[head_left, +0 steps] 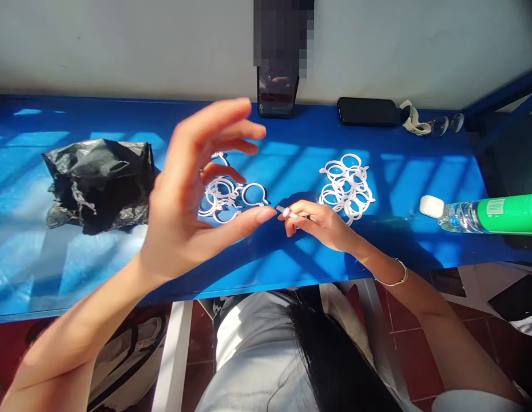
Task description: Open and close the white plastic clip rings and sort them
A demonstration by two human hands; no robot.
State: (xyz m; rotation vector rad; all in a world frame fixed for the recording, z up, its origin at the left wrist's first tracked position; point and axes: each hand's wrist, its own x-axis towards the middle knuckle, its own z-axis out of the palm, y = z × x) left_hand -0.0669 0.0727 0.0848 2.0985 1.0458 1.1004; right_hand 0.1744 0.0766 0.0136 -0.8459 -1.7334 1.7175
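My left hand [197, 194] is raised over the table, fingers spread and curved, with nothing between thumb and fingertips. Its thumb tip is close to my right hand [320, 223], whose thumb and fingers pinch a white plastic ring [286, 212]. That ring is seen nearly edge-on and is mostly covered by the fingers. Behind my left thumb lies a loose group of white plastic rings [253, 186] with small tabs, partly hidden by the hand. A second heap of similar white rings [346, 186] lies just beyond my right hand.
A crumpled black plastic bag [103, 186] sits left on the blue table [249, 274]. Against the wall are an upright phone [278, 94], a black phone-like object [368, 111] and glasses [440, 125]. A green-labelled bottle [506, 214] lies at the right.
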